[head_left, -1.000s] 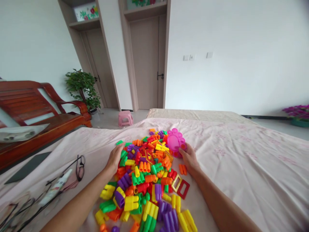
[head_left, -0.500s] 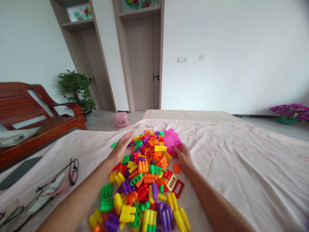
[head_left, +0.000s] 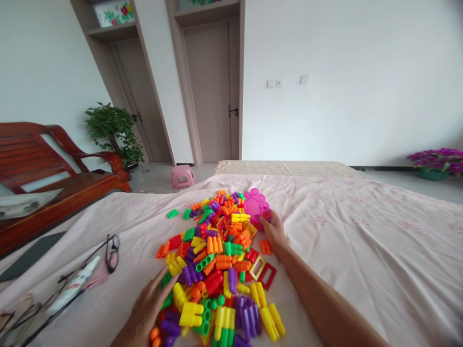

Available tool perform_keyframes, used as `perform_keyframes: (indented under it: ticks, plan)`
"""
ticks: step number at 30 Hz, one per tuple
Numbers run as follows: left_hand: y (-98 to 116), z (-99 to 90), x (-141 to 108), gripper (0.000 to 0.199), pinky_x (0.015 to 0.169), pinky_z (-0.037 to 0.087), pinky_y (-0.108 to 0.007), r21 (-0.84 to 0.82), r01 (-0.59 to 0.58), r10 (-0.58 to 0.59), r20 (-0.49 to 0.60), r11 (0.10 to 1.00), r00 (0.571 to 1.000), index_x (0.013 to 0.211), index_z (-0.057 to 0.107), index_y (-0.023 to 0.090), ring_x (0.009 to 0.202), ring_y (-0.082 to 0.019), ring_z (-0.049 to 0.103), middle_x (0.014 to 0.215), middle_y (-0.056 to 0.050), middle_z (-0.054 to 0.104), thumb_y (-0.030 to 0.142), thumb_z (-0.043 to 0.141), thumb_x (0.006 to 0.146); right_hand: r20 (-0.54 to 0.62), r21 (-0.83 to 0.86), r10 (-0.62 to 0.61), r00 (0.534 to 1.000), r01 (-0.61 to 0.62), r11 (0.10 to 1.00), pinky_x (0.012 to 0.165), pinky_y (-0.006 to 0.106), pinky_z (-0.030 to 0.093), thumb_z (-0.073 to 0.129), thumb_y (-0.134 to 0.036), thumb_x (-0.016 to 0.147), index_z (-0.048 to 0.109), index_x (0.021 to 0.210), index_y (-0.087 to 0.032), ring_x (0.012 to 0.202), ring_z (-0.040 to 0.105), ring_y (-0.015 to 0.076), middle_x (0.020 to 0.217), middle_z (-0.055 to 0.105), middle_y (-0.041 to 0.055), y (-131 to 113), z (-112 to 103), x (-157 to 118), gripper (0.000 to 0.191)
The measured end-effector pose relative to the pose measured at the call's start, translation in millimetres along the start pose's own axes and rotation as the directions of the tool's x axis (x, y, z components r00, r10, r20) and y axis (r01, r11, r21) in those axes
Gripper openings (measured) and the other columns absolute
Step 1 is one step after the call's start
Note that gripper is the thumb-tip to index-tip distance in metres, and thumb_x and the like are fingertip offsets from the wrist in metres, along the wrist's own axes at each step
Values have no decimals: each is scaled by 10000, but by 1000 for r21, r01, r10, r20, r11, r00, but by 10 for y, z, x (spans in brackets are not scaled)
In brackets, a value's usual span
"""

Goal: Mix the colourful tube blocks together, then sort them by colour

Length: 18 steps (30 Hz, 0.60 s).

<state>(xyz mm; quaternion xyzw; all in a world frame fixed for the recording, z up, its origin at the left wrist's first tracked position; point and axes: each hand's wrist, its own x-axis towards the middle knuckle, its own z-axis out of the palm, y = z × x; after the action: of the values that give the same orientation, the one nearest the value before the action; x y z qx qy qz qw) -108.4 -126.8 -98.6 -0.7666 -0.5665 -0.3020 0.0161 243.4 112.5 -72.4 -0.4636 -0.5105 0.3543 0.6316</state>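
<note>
A long heap of colourful plastic blocks (head_left: 213,260) in yellow, green, purple, orange and red lies on the pale flowered cloth (head_left: 347,241). My left hand (head_left: 150,296) is at the near left edge of the heap, fingers apart, beside green and purple blocks, holding nothing. At the heap's far right, my right hand (head_left: 275,231) has its thumb and fingers closed on the lower edge of a pink paw-shaped piece (head_left: 254,205). A red frame piece (head_left: 268,276) and a yellow one lie below that hand.
Eyeglasses (head_left: 112,253) and a white tube (head_left: 77,284) lie on the left of the cloth. Beyond stand a wooden bench (head_left: 61,178), a pink stool (head_left: 183,177) and a potted plant (head_left: 114,130). Purple flowers (head_left: 436,161) stand at the far right.
My left hand has moved from the far left side of the heap back toward the near left side, uncovering green and orange blocks. My right hand stays on the pink piece.
</note>
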Motion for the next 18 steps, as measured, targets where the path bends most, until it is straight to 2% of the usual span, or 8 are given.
perform_keyframes:
  ticks: [3,6,10,13,16,18]
  plan:
    - [201,49,242,1227,1067,455,-569,-45,2,-1,9,999,1000,1577,229,323,1416,-437,361,1628,-162,220,537,852,542,-4,-25,-14,1000,14,1000,623,301,450,623,-327,706,616,915,-189,706,549,187,788,637,10,22,-13,-5,250]
    - [329,113,573,1130,1080,450,-547,-62,-69,70,22,996,997,1576,219,326,1446,-412,324,1635,-167,175,529,820,641,0,-45,-23,1000,23,999,650,311,462,619,-327,707,632,925,-190,733,561,199,800,654,19,24,-28,-11,257]
    - [490,229,1047,963,1143,388,-530,-109,-101,103,11,989,995,1562,249,330,1491,-368,241,1651,-142,111,437,765,756,4,-43,-10,1000,10,999,629,317,465,622,-338,711,647,932,-201,718,566,214,772,667,27,23,-30,-22,261]
    - [558,339,1455,828,1174,346,-535,-125,-136,131,-47,983,990,1534,312,338,1505,-338,214,1641,-112,168,324,720,814,-13,-52,-11,1000,10,999,631,321,466,628,-342,712,650,930,-207,727,571,221,783,672,29,43,-23,-22,257]
    - [542,465,1907,708,1193,319,-528,-120,-212,198,-118,970,973,1490,393,291,1490,-312,265,1596,-126,297,241,670,841,-32,-68,-13,999,11,998,646,313,463,615,-327,715,640,934,-202,743,566,214,800,667,25,49,-21,-20,253]
    - [526,514,2167,667,1182,337,-526,-115,-187,170,-147,975,974,1475,414,266,1469,-303,314,1543,-137,394,232,650,852,-46,-63,-9,999,6,998,654,308,462,597,-313,723,630,950,-195,742,562,204,818,663,24,30,-25,-23,258]
